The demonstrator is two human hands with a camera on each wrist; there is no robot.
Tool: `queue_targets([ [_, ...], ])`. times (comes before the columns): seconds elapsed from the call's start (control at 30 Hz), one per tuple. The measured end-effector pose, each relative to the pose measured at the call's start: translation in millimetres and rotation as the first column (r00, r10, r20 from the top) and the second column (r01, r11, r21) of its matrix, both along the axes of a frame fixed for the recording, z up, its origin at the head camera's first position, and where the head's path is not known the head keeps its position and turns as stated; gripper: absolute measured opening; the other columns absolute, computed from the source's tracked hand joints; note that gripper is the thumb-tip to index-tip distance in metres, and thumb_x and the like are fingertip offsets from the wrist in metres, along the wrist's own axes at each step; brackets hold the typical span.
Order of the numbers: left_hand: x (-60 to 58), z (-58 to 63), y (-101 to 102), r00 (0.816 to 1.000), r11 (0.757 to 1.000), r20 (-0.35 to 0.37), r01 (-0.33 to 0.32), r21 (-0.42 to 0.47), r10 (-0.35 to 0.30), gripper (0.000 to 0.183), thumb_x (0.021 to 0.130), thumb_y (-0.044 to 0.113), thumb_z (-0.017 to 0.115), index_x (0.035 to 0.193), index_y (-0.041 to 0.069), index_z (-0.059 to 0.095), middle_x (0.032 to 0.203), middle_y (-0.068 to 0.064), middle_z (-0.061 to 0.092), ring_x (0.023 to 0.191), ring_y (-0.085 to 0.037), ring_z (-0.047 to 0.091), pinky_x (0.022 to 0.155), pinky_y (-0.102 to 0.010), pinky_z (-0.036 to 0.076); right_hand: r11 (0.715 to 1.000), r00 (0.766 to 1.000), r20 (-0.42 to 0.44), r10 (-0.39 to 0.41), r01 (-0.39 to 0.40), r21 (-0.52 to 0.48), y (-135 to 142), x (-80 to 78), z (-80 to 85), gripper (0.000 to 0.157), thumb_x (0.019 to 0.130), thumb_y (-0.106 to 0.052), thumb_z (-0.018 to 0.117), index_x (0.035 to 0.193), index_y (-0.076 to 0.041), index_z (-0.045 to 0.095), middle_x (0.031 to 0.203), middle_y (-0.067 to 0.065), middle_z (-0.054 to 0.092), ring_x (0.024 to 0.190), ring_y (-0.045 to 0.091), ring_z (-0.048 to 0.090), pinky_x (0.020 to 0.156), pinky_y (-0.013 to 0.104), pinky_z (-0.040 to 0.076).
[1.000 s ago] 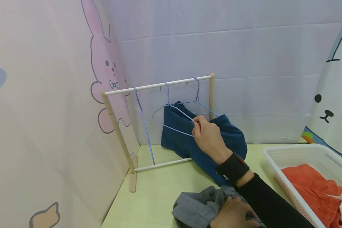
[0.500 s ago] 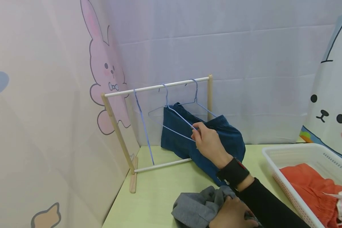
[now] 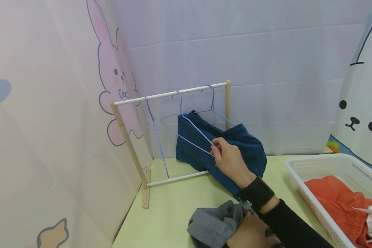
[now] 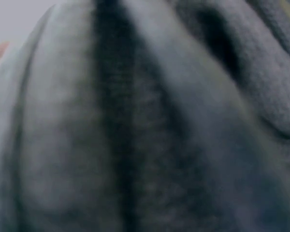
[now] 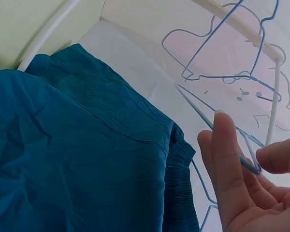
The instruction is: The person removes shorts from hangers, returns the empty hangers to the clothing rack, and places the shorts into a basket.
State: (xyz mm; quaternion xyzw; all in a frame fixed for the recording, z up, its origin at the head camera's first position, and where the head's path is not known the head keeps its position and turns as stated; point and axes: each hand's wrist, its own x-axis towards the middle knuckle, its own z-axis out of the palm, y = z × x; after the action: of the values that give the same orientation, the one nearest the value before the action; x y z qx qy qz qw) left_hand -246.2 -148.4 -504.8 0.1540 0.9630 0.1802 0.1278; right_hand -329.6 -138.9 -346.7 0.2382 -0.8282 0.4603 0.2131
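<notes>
My right hand [image 3: 230, 160] pinches the near end of the middle blue wire hanger [image 3: 196, 128], whose hook stays on the rack's top bar. In the right wrist view, the hanger's corner sits between thumb and fingers [image 5: 227, 159]. My left hand [image 3: 249, 230] grips a bunched grey garment [image 3: 212, 225] on the table, its fingers partly hidden by folds and the right forearm. Grey cloth [image 4: 63, 121] fills the left wrist view, close and blurred. Behind my right hand, dark blue pants [image 3: 189, 144] with an elastic waistband [image 5: 179, 188] hang on the far hanger [image 3: 213, 100].
The small rack has wooden posts [image 3: 128, 144] and a white top bar [image 3: 161, 96]. Another blue hanger [image 3: 156, 137] hangs at its left end. On the right stands a white basket [image 3: 300, 175] holding an orange drawstring garment [image 3: 338, 196]. Printed curtains [image 3: 266, 62] enclose the pale green table [image 3: 164, 220].
My right hand has moved slightly down and toward me, drawing the middle hanger's near end with it. The left hand and grey garment have stayed nearly in place.
</notes>
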Motion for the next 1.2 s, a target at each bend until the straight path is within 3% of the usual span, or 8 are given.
queue_targets([
  [0.2, 6.7, -6.4, 7, 1.0, 0.999, -0.021, -0.023, -0.043, 0.022, 0.038, 0.089, 0.057, 0.075, 0.111, 0.026, 0.079, 0.126, 0.011, 0.067, 0.124, -0.013, 0.057, 0.107, -0.036, 0.045, 1.0, 0.999, 0.029, -0.016, 0.016, 0.009, 21, 15.0, -13.3, 0.023, 0.108, -0.017, 0.054, 0.126, -0.004, 0.062, 0.092, 0.01, 0.074, 0.06, 0.006, 0.063, 0.058, 0.026, 0.055],
  [0.37, 13.0, -6.2, 4, 0.973, 0.984, -0.147, 0.167, -0.068, -0.175, 0.028, 0.098, 0.052, 0.066, 0.113, 0.031, 0.077, 0.108, 0.015, 0.068, 0.108, -0.008, 0.061, 0.101, -0.032, 0.047, 0.997, 0.997, -0.001, -0.076, 0.076, -0.01, 48, 36.0, -18.6, 0.023, 0.107, -0.015, 0.056, 0.126, -0.004, 0.063, 0.094, 0.007, 0.076, 0.066, 0.008, 0.067, 0.061, 0.025, 0.057],
  [0.57, 23.7, -0.6, -4, 0.957, 0.979, -0.209, 0.205, -0.012, -0.203, 0.015, 0.098, 0.042, 0.069, 0.103, 0.029, 0.076, 0.101, 0.016, 0.062, 0.096, -0.005, 0.057, 0.087, -0.025, 0.049, 0.989, 0.987, -0.057, -0.147, 0.148, 0.003, 79, 68.4, -26.5, 0.019, 0.107, -0.016, 0.057, 0.122, -0.009, 0.067, 0.094, 0.0, 0.077, 0.073, 0.014, 0.069, 0.054, 0.026, 0.047],
  [0.7, 31.1, 12.4, -15, 0.913, 0.943, -0.322, 0.304, 0.133, -0.249, 0.01, 0.096, 0.026, 0.072, 0.104, 0.026, 0.078, 0.098, 0.017, 0.065, 0.09, 0.004, 0.058, 0.078, -0.013, 0.047, 0.978, 0.976, -0.072, -0.206, 0.207, 0.005, 101, 89.0, -35.0, 0.017, 0.103, -0.01, 0.06, 0.117, -0.011, 0.069, 0.093, -0.002, 0.077, 0.076, 0.015, 0.072, 0.058, 0.024, 0.052],
  [0.77, 35.1, 25.7, -24, 0.908, 0.917, -0.349, 0.324, 0.233, -0.232, 0.015, 0.096, 0.018, 0.071, 0.109, 0.024, 0.078, 0.1, 0.018, 0.068, 0.092, 0.006, 0.059, 0.078, -0.01, 0.046, 0.973, 0.971, -0.066, -0.229, 0.231, 0.027, 111, 97.4, -39.5, 0.017, 0.102, -0.009, 0.062, 0.117, -0.011, 0.069, 0.094, -0.002, 0.078, 0.076, 0.014, 0.071, 0.063, 0.024, 0.056],
  [0.9, 44.2, 58.0, -52, 0.937, 0.903, -0.344, 0.197, 0.381, -0.059, 0.016, 0.099, 0.016, 0.068, 0.109, 0.022, 0.078, 0.104, 0.016, 0.069, 0.1, 0.0, 0.061, 0.085, -0.021, 0.051, 0.963, 0.968, -0.031, -0.248, 0.25, 0.102, 125, 110.2, -50.9, 0.023, 0.1, -0.011, 0.064, 0.122, -0.011, 0.068, 0.102, 0.003, 0.078, 0.084, 0.018, 0.072, 0.068, 0.034, 0.06],
  [1.0, 47.1, 74.0, -81, 0.938, 0.911, -0.337, 0.071, 0.405, 0.077, 0.018, 0.104, 0.026, 0.062, 0.113, 0.022, 0.077, 0.112, 0.008, 0.069, 0.109, -0.015, 0.059, 0.094, -0.038, 0.05, 0.952, 0.966, -0.013, -0.259, 0.258, 0.164, 134, 116.7, -60.5, 0.031, 0.099, -0.015, 0.067, 0.129, -0.01, 0.066, 0.113, 0.01, 0.076, 0.1, 0.028, 0.069, 0.078, 0.047, 0.059],
  [1.2, 42.1, 63.9, -129, 0.964, 0.947, -0.17, -0.15, 0.285, 0.204, 0.063, 0.101, 0.063, 0.053, 0.149, 0.023, 0.055, 0.156, -0.02, 0.043, 0.142, -0.057, 0.032, 0.1, -0.083, 0.026, 0.917, 0.951, 0.116, -0.286, 0.236, 0.321, 149, 125.5, -92.1, 0.058, 0.097, -0.04, 0.072, 0.144, -0.009, 0.058, 0.132, 0.02, 0.068, 0.117, 0.04, 0.066, 0.094, 0.062, 0.051],
])
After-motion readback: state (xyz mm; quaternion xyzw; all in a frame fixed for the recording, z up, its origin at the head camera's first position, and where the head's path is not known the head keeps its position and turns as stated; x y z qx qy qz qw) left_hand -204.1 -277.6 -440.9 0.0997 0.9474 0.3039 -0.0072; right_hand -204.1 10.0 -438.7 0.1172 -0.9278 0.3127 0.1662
